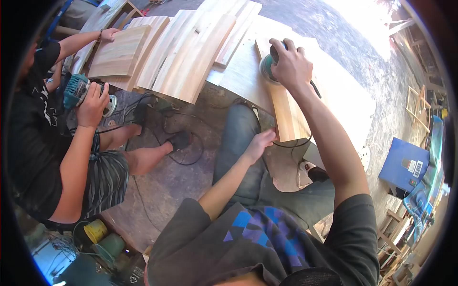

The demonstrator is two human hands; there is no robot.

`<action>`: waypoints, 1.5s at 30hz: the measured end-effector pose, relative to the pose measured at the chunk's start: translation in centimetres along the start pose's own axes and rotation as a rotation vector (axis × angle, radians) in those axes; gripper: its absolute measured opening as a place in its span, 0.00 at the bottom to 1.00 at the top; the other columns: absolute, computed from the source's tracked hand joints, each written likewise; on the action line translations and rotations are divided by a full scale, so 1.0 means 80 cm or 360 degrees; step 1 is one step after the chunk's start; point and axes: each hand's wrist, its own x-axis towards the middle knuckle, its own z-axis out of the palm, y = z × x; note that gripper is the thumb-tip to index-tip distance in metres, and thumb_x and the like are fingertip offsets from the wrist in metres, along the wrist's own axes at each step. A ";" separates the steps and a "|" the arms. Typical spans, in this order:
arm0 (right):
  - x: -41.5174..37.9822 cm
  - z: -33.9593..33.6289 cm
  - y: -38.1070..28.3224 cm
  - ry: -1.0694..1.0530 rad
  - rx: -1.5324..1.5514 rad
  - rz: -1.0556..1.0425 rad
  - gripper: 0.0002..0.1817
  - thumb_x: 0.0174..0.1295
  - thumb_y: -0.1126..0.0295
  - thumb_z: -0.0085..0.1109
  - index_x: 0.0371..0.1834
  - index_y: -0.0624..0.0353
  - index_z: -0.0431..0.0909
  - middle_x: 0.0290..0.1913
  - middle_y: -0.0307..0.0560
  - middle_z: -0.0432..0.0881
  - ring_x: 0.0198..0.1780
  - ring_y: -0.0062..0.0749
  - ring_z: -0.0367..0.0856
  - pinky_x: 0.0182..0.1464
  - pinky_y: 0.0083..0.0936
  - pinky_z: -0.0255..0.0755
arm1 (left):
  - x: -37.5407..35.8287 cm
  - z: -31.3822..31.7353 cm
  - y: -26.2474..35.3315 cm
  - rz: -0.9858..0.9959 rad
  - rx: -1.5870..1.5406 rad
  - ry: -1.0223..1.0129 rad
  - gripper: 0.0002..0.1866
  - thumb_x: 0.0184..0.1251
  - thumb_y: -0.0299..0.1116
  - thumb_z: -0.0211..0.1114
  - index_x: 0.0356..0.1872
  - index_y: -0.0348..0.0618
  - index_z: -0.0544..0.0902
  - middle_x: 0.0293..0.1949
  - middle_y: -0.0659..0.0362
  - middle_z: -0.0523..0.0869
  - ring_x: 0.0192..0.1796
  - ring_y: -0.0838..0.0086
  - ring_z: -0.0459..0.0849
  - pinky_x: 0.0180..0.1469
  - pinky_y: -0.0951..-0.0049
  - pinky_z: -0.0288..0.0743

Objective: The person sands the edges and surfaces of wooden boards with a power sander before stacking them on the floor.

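A teal and black power sander (267, 68) rests on the far part of a light wooden board (287, 114). My right hand (292, 66) is wrapped over the top of the sander. The board lies on a pale work surface (241, 81), its near end reaching over the edge. Beside that near end, my left hand (262, 143) is closed, its fingertips at the board's left edge. Whether the fingers grip the board's underside is hard to see.
On the left, a co-worker (36, 138) holds another teal power tool (75, 91) and a board (119, 52). Several joined planks (183, 57) lie between us. Cables (191, 162) cross the floor. A blue box (404, 164) stands at the right, buckets (96, 230) at lower left.
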 end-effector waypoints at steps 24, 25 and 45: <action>0.174 0.044 -0.011 0.0229 -0.0075 0.0000 0.26 0.65 0.66 0.57 0.67 0.30 0.81 0.63 0.44 0.84 0.60 0.58 0.85 0.53 0.49 0.86 | 0.158 -0.026 0.105 0.1387 0.1771 0.1112 0.48 0.67 0.63 0.66 0.73 0.26 0.73 0.72 0.35 0.78 0.76 0.43 0.73 0.80 0.45 0.60; 0.166 0.048 -0.008 0.0237 -0.0058 -0.0028 0.26 0.65 0.66 0.57 0.67 0.30 0.80 0.63 0.44 0.84 0.60 0.59 0.85 0.53 0.49 0.86 | 0.156 -0.024 0.103 0.1388 0.1780 0.1120 0.48 0.67 0.63 0.66 0.72 0.26 0.73 0.71 0.35 0.78 0.76 0.43 0.74 0.80 0.45 0.60; 0.115 0.012 0.002 0.0011 -0.0011 -0.0122 0.28 0.64 0.68 0.59 0.69 0.33 0.78 0.65 0.47 0.82 0.62 0.60 0.85 0.56 0.51 0.85 | 0.156 -0.024 0.102 0.1268 0.1766 0.1067 0.50 0.67 0.65 0.64 0.78 0.31 0.68 0.77 0.40 0.73 0.81 0.48 0.68 0.82 0.43 0.54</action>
